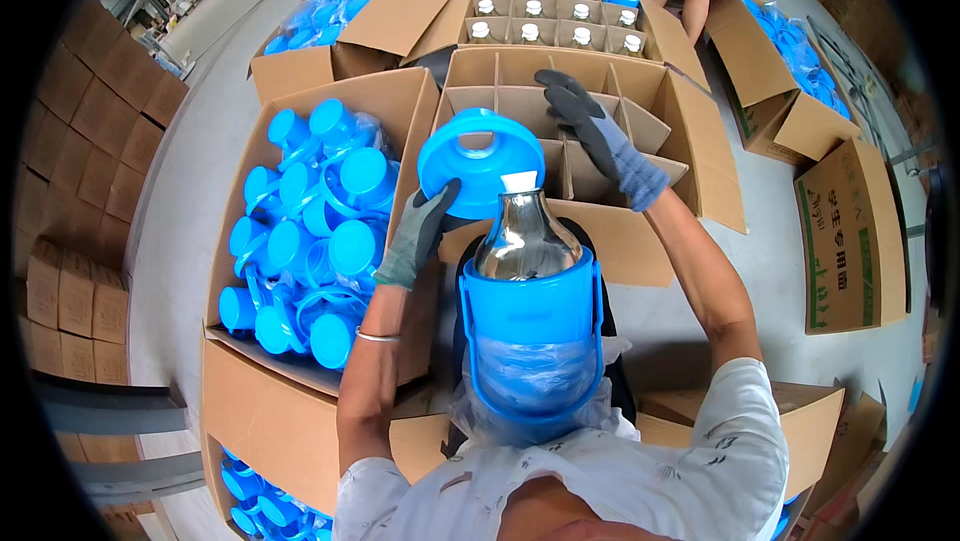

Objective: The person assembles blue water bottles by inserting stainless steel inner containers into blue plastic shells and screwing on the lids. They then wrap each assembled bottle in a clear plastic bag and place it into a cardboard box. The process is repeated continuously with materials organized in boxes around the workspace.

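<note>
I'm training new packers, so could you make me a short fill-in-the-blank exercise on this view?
1. The left grip holds a round part coloured ____.
2. The silvery bottle has a stopper coloured ____.
3. The right grip has spread fingers and is holding ____.
4. A pale bracelet is worn on the person's ____ arm.

Missing words: blue; white; nothing; left.
</note>
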`<state>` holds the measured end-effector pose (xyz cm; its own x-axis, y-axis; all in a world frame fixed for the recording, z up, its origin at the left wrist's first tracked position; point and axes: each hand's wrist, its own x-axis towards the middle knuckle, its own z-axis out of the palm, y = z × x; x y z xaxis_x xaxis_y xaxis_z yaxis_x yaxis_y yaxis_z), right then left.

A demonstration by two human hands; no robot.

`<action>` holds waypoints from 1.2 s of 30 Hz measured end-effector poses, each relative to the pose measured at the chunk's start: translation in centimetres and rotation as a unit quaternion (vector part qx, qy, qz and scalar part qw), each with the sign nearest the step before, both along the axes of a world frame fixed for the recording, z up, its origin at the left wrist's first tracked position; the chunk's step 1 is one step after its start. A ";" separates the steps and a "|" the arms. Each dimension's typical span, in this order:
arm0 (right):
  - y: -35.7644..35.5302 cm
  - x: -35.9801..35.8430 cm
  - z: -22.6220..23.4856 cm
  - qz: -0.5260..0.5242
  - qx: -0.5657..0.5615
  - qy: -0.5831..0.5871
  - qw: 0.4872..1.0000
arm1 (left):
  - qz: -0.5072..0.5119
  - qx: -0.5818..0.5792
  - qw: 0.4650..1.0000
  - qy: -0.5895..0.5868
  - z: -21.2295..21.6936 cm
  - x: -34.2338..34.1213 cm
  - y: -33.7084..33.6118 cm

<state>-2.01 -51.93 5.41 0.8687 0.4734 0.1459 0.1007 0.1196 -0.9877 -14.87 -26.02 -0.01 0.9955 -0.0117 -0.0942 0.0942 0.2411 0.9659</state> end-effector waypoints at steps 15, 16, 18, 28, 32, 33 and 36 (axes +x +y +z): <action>1.3 -10.8 1.3 0.017 -0.139 0.026 0.990 | -0.146 0.351 0.904 -0.194 -0.3 -5.4 -1.2; 1.3 -10.6 0.7 0.019 -0.116 0.021 0.993 | -0.145 0.362 0.899 -0.197 0.1 -5.6 -1.3; 1.1 -9.8 -0.1 0.060 -0.036 0.099 0.993 | -0.154 0.385 0.870 -0.267 -0.1 -4.7 -0.9; 0.3 -10.6 -1.0 0.050 -0.043 0.073 0.995 | -0.096 0.247 0.962 -0.067 2.8 -6.8 -3.9; -0.1 -9.3 -4.4 0.147 0.136 0.134 0.971 | -0.025 0.407 0.912 -0.036 7.9 -8.2 -8.0; -0.3 -8.7 -6.2 0.177 0.199 0.169 0.949 | -0.001 0.463 0.885 -0.058 7.8 -8.6 -9.2; -0.2 -7.7 -8.8 0.195 0.212 0.271 0.918 | 0.058 0.557 0.820 -0.121 7.3 -9.1 -10.2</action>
<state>-9.74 -52.15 -3.42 0.6447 0.7643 -0.0144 -0.5241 0.4282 -0.7362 -23.96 -36.20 7.27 0.9748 0.0431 0.2190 -0.0945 -0.8092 0.5799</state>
